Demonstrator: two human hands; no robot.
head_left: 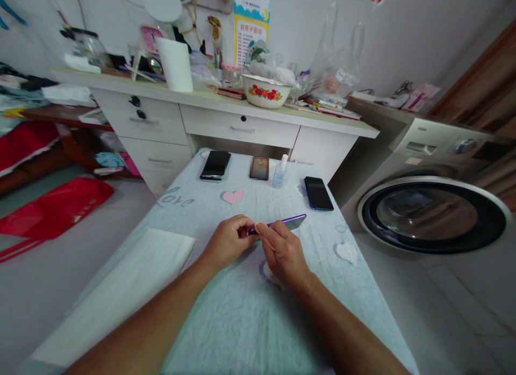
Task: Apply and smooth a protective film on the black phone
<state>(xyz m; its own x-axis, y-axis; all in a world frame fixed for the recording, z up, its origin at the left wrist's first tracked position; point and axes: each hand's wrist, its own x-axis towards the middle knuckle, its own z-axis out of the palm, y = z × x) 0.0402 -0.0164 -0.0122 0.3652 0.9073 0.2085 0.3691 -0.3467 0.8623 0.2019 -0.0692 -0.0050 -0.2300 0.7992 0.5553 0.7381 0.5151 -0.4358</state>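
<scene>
A thin phone with a purple edge [296, 221] is held tilted just above the cloth-covered table [242, 332]. My left hand [230, 240] grips its left end between thumb and fingers. My right hand [284, 251] is pinched at the phone's near edge, beside the left fingertips; whether it holds something small there I cannot make out. Beyond the hands lie a dark phone [215, 164] at the left, a small brown card-like item [259, 168], a clear spray bottle [279, 173] standing upright, and a black phone with a blue edge [319, 193] at the right.
A long pale sheet [121, 294] lies along the table's left side. Behind stands a white desk [242, 127] bearing a floral bowl [266, 93] and a paper roll [175, 66]. A washing machine [435, 192] is at the right, a red bag [60, 206] on the floor at left.
</scene>
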